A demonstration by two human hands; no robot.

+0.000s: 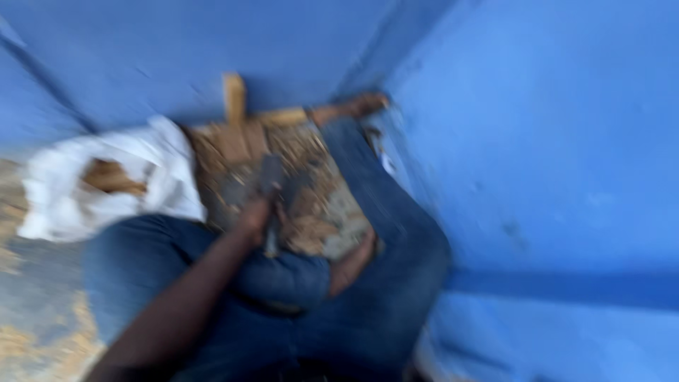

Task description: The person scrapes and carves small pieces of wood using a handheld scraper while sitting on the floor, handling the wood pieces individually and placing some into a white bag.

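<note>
Gripping a blurred grey metal tool (269, 205) over scattered pale wood shavings (311, 191), the left hand (256, 216) is closing its fingers, while the right hand (353, 262), fingers unreadable, is resting near right.

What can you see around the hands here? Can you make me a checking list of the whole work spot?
Surface: floor strewn with wood shavings.
Job's things: dark tool, too blurred to name, over a shaving-covered wooden board.
Clutter: white bag holding wood pieces; upright wooden stick.
Grippers: left hand wrapped around the tool; right hand beside the knee, grip unclear.
Cables: nothing seen.
Surroundings: blue walls; blue-jeaned legs stretched out.
</note>
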